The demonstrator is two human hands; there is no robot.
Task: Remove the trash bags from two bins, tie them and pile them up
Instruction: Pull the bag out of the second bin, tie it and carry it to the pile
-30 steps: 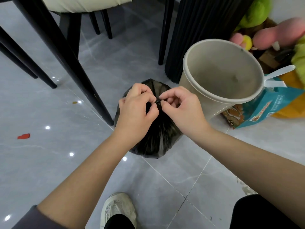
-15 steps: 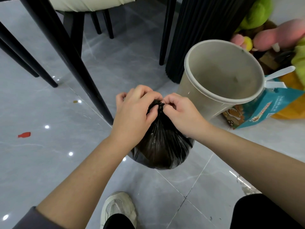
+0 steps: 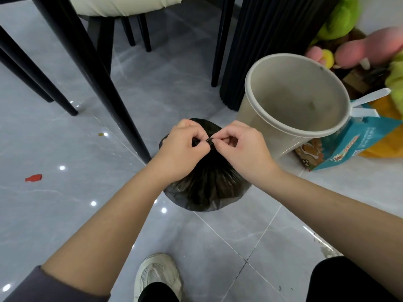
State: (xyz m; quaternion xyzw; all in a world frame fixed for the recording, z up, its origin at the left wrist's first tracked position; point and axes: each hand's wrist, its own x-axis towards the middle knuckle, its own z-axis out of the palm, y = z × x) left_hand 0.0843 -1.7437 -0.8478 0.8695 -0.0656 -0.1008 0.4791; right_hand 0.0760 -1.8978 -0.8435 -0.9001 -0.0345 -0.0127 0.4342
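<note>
one black trash bag (image 3: 207,184) is sitting on the floor beside one bin (image 3: 272,136); left hand (image 3: 181,153) and right hand (image 3: 242,151) are both pinching its gathered top. a chair leg (image 3: 104,83) is standing close by on the left.

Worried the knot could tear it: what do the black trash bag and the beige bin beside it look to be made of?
Black trash bag: apparently thin plastic film. It is glossy, slightly see-through, and gathered in fine pleats toward the neck, which the left hand and right hand pinch. Beige bin: probably rigid moulded plastic with a matte finish, a smooth rolled rim and a scuffed inside.
</note>
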